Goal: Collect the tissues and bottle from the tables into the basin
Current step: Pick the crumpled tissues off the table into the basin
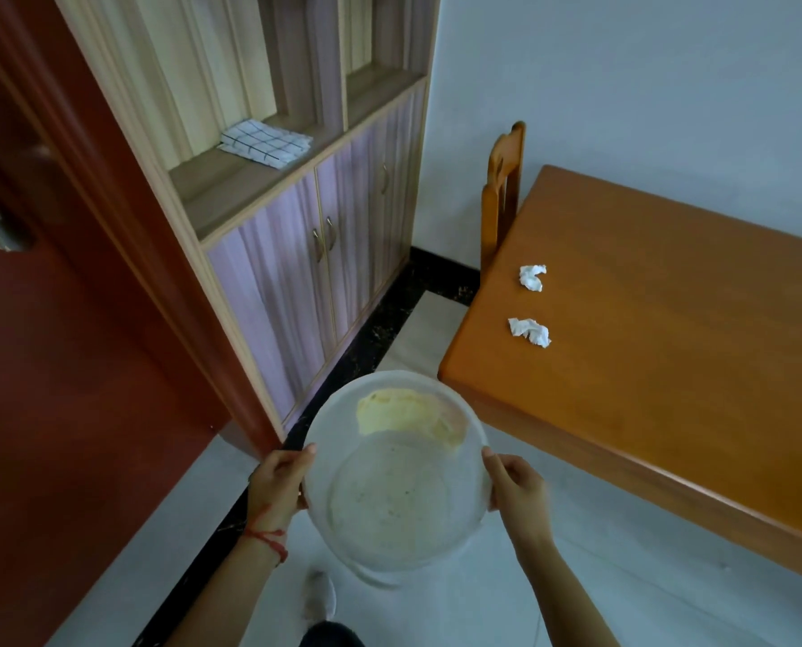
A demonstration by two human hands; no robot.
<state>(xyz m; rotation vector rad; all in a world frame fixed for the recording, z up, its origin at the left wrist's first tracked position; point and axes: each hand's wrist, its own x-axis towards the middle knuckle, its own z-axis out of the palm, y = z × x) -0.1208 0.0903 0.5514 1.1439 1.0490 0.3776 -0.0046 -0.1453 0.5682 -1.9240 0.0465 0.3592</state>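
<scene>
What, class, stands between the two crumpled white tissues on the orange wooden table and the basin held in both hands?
Nothing visible. The two crumpled white tissues lie apart on the orange wooden table, near its left edge. The translucent white plastic basin, held by left hand and right hand, hangs just off the table's corner.

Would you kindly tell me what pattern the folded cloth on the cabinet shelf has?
White with a dark grid check, on the folded cloth, head view.

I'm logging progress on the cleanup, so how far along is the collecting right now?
Nothing is collected yet: the basin holds no tissue or bottle. In hand: the left hand and right hand grip the basin's rim on opposite sides, near the table. Left: two crumpled tissues, the far tissue and the near tissue, lie on the table. No bottle is in view.
</scene>
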